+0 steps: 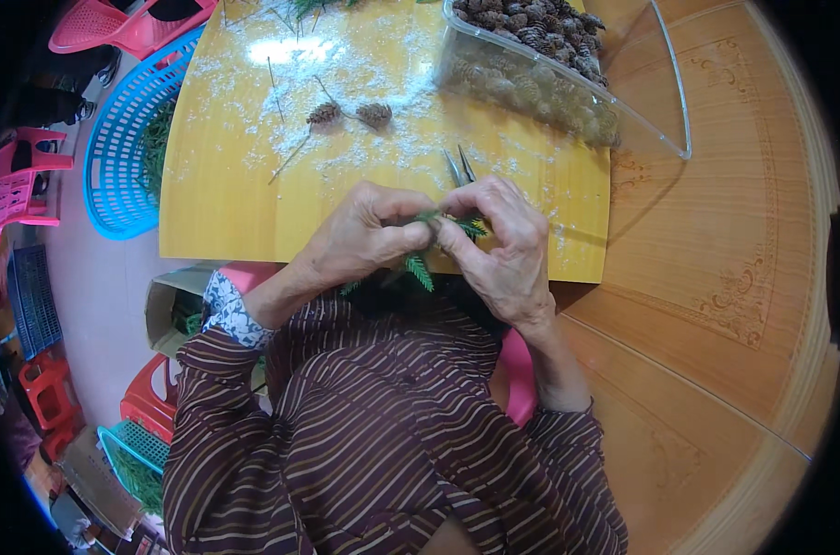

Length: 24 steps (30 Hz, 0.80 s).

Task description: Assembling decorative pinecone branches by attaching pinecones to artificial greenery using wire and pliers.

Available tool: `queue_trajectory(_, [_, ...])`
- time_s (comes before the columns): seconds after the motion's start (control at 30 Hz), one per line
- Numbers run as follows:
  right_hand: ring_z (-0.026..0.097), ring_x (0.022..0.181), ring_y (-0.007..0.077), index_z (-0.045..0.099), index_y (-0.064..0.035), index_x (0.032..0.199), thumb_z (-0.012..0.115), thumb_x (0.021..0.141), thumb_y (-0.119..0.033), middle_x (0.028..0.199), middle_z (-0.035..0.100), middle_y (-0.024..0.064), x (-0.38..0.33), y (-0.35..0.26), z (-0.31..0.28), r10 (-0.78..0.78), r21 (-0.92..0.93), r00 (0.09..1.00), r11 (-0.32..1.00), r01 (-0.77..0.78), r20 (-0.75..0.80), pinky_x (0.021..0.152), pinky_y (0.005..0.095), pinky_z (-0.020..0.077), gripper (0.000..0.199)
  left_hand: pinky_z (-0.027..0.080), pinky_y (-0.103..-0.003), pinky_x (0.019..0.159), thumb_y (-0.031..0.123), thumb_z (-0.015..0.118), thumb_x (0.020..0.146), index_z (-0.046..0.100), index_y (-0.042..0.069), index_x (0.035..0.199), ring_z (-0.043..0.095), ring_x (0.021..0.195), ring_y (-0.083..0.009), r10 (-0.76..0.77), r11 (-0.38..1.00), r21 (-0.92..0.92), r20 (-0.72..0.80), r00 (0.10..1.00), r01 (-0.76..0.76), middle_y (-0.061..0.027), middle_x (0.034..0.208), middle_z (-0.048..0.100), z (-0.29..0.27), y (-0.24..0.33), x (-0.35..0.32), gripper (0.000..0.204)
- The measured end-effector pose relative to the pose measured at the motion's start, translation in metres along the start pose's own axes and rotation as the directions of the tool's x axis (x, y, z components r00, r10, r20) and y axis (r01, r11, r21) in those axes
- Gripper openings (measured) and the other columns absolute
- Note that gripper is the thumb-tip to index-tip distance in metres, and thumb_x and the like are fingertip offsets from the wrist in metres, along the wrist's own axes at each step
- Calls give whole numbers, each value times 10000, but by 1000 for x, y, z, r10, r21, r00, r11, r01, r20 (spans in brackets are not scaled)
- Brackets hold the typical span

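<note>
Both hands meet over the near edge of a yellow board [226, 203]. My left hand [380, 231] pinches a green artificial pine sprig [420, 271] between thumb and forefinger. My right hand [501, 242] closes on the same sprig from the other side, its fingertips almost touching the left ones. Green needle tips poke out below and between the fingers; the point where they grip is partly hidden. Just beyond my right hand lie metal plier jaws [459, 166], their handles out of sight. Two brown pine cones [374, 115] with thin wire stems rest farther up the board.
White flakes are scattered over the board. A clear plastic bin [531, 88] heaped with pine cones stands at the far right, beside a carved wooden table [706, 231]. To the left are a blue basket [105, 176] with greenery, pink chairs [31, 176] and a red stool [50, 393].
</note>
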State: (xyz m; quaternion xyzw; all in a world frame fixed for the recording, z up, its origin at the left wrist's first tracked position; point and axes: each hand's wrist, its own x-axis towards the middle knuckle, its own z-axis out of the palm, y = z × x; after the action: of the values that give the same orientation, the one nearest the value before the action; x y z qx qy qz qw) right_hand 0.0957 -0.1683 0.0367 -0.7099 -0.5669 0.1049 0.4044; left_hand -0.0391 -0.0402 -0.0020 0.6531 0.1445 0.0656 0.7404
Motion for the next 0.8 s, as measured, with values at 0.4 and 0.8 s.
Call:
queue_trajectory(0.4, [584,739,221,671,-41,928,682,721,17,791,640,88,-1,2,8,-122,-139,987,984,107,-101,698,324,451,215,396,-205,526,101,580,867,661,-15,930,484,613,-18,-76,997,13,25,997,75,34,678,581,2,11,0,155])
queue_trajectory(0.8, [585,698,217,695,-71,918,658,676,91,749,640,57,-3,8,13,-60,93,985,993,76,-161,654,320,461,293,440,-208,613,120,574,881,669,-18,951,535,700,-36,7,1000,-9,146,989,-6,11,747,628,-13,-1,4,182])
